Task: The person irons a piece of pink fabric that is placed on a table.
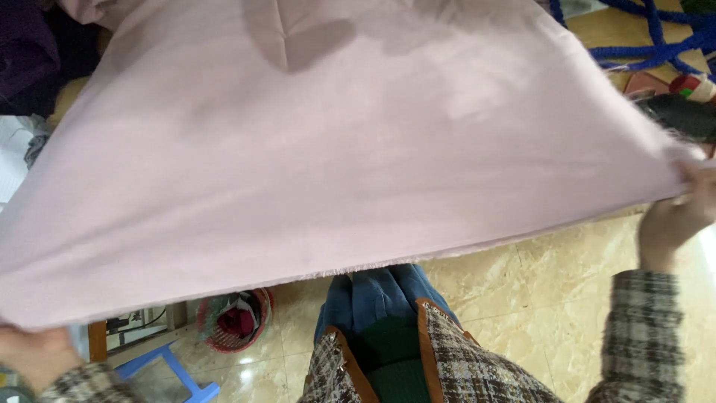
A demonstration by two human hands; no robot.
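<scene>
- Cloth (335, 149): pale pink sheet, held stretched out flat between both hands, spread across most of the view above the knees.
- Left hand (30, 354): closed on the near left corner of the cloth, fingers curled into a fist round the edge.
- Right hand (682, 213): raised, fingers pinched shut on the near right corner; frayed edge is seen just above it.
- Near edge runs taut from one hand to the other; far end is out of view, so what carries it cannot be told.
- Progress, as judged: sheet is opened out and pulled flat; no fold is yet made, one faint crease is seen far from both hands.
- Below the cloth, between the hands: tiled floor (567, 298); red basket (235, 319) and blue stool (175, 373) nearer the left hand.
- Blue rope (656, 45) lies beyond the right hand.
</scene>
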